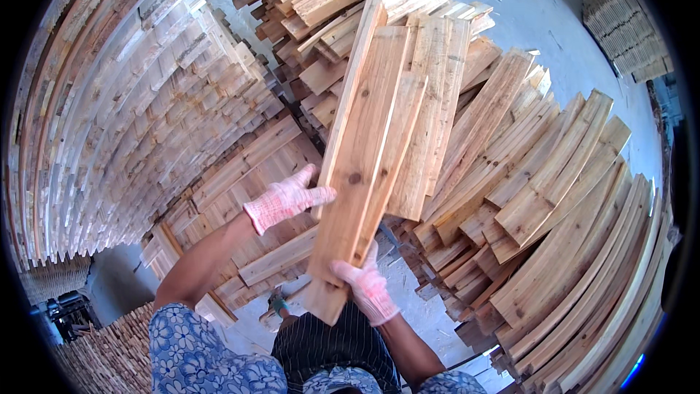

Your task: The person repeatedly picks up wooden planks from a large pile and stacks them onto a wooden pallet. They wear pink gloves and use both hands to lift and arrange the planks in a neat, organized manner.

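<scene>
I hold planks (361, 149) before me, my right hand (367, 290) pinching their lower end, my left hand (286, 200) at their left edge, its finger closure unclear; even support should steady them

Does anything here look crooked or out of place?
Yes: the plank pile on the right looks askew, with pieces lying at differing angles and their ends uneven. The held boards aren't flush at their ends either.
</scene>
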